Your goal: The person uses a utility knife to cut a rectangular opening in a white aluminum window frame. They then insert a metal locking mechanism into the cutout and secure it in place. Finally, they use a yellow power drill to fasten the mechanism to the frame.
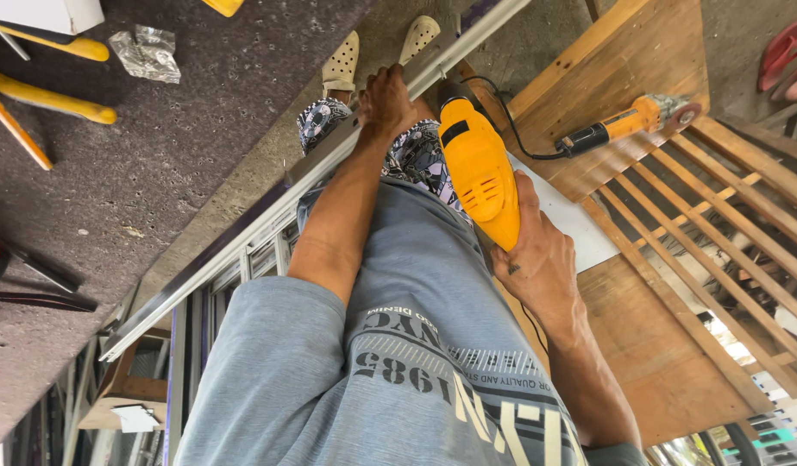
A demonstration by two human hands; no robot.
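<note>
Left hand (388, 105) has its fingers clamped on the long silver aluminium rail (269, 211), pinning it steady. Right hand (536, 259) is wrapped tight around the yellow plastic corded drill (478, 168), nose aimed at the rail.

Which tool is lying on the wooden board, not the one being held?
Find the big wooden board beside the slatted frame. On its edge lies an angle grinder, slim, orange and black, with a round disc. The yellow drill is fatter and sits in the right hand.
</note>
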